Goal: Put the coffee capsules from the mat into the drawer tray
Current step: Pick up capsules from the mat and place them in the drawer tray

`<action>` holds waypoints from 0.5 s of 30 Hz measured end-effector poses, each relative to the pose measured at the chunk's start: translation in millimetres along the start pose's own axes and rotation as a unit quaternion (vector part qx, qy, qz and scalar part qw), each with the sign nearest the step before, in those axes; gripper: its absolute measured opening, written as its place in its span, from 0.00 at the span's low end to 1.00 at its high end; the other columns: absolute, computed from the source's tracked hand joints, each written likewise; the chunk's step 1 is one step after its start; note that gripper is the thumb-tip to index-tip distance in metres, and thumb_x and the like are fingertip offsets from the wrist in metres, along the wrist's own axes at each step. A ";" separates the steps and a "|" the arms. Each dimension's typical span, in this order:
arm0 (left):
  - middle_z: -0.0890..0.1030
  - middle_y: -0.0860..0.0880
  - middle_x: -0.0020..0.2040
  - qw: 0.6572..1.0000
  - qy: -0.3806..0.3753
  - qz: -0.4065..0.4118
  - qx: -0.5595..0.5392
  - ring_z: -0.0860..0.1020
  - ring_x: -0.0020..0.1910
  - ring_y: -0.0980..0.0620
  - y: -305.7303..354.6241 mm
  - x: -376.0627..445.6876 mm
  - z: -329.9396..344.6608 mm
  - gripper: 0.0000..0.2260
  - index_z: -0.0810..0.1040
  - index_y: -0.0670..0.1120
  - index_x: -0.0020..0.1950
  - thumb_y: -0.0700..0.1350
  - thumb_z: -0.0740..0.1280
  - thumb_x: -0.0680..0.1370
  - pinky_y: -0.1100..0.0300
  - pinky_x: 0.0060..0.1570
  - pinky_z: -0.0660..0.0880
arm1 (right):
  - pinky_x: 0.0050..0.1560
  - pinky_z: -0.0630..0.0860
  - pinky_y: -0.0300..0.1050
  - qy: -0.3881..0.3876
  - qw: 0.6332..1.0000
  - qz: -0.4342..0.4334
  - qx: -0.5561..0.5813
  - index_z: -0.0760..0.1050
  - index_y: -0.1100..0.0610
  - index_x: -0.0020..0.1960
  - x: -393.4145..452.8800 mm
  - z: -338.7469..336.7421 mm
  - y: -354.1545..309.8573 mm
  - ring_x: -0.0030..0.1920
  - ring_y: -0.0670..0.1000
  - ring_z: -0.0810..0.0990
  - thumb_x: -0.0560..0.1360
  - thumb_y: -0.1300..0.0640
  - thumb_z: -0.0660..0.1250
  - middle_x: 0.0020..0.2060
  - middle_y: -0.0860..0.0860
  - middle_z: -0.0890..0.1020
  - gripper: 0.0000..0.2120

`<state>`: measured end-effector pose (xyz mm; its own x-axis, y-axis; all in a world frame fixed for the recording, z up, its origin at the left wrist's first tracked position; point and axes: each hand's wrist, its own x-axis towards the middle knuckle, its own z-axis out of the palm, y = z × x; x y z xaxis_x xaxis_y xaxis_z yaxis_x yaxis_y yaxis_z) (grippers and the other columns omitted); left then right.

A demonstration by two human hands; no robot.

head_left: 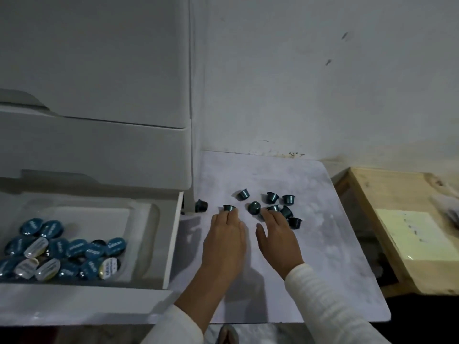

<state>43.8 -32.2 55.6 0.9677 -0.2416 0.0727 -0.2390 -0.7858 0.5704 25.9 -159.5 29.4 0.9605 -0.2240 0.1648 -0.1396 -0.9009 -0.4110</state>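
small dark teal coffee capsules [272,208], cup-shaped and metallic, lie scattered on a pale grey marbled mat [323,244] just right of the frame's centre. most sit in a loose cluster; some stand on their rims, others lie tipped on their sides. one stray capsule [201,205] lies apart at the mat's left edge, just beside the foot of the white drawer cabinet [99,83].

the left hand [224,240] reaches palm down over the mat, its fingers fairly straight and close together, the fingertips touching the nearest capsule [229,208] at the cluster's left side; whether they pinch it cannot be told. the right hand [277,240] lies beside it, palm down, fingers loosely extended with the thumb spread out to the left, the fingertips reaching into the lower part of the cluster; what they touch is hidden. both arms wear white ribbed sleeves [320,299].

at the lower left of the frame the open white drawer [171,244] holds a white plastic tray [139,219], and in it lies a heap of flat round pods [62,252] with blue and silver-white foil tops.

at the right edge a light wooden board [397,194] lies beside the mat, with a pale yellow sheet [412,237] on it. a scuffed white wall [323,70] fills the upper right.
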 end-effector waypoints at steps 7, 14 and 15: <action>0.72 0.41 0.64 0.994 -0.056 -0.091 0.018 0.68 0.64 0.45 -11.0 45.6 45.3 0.18 0.64 0.46 0.71 0.46 0.54 0.81 0.55 0.62 0.68 | 0.53 0.75 0.51 -0.084 0.994 0.048 0.039 0.71 0.56 0.64 30.1 18.1 39.0 0.58 0.58 0.74 0.77 0.58 0.60 0.57 0.58 0.75 0.16; 0.74 0.43 0.65 0.989 -0.097 -0.088 0.070 0.71 0.62 0.43 -22.6 82.1 62.5 0.17 0.67 0.45 0.70 0.44 0.54 0.81 0.54 0.64 0.67 | 0.60 0.71 0.46 -0.138 0.984 0.077 0.083 0.72 0.52 0.65 50.5 29.2 56.9 0.58 0.57 0.74 0.78 0.54 0.60 0.57 0.56 0.73 0.16; 0.76 0.44 0.63 0.989 -0.093 -0.089 0.067 0.72 0.61 0.44 -24.0 83.6 63.8 0.16 0.69 0.45 0.68 0.44 0.54 0.81 0.55 0.62 0.67 | 0.61 0.70 0.46 -0.141 0.982 0.081 0.091 0.73 0.53 0.64 52.2 29.7 57.9 0.58 0.56 0.74 0.78 0.54 0.60 0.57 0.56 0.73 0.16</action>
<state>125.3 -69.9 -4.2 0.9667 -0.1833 -0.1788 -0.0865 -0.8909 0.4459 75.2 -212.3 -12.4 0.9613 -0.2238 -0.1605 -0.2754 -0.7743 -0.5697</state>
